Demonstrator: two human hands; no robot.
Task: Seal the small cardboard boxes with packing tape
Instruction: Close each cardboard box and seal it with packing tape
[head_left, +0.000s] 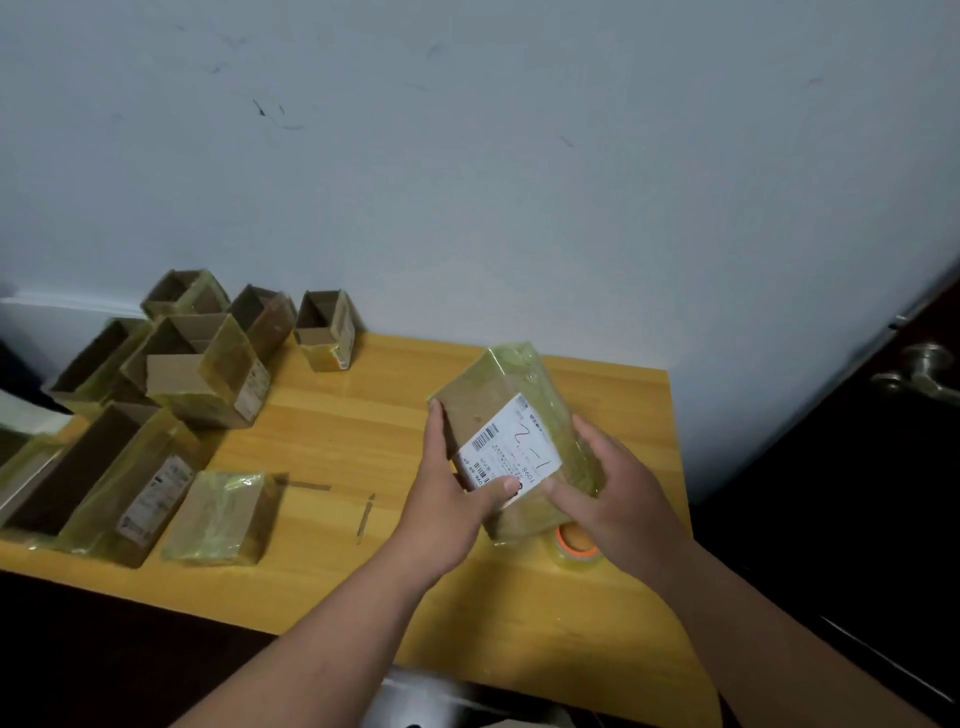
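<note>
Head view, looking down at both hands on one small cardboard box (511, 439) that's held tilted over the right side of the yellow wooden table (363, 415). Left hand (451, 499) grips its left side, thumb lying across the white shipping label (511, 452). Right hand (613, 493) grips the right side, fingers curled over the glossy tape wrap. So both hands are clamped on the same box, one per side. Just under the right hand a roll of clear packing tape (576, 545) with an orange core sits on the table, mostly hidden. Further left, a closed tape-wrapped box (218, 517) lies flat near the front edge. Beyond it there's a cluster of open-topped boxes (197, 364) along the left and back, several with labels. Pale wall (467, 156) behind, and a dark door with a metal handle (919, 371) on the right.
</note>
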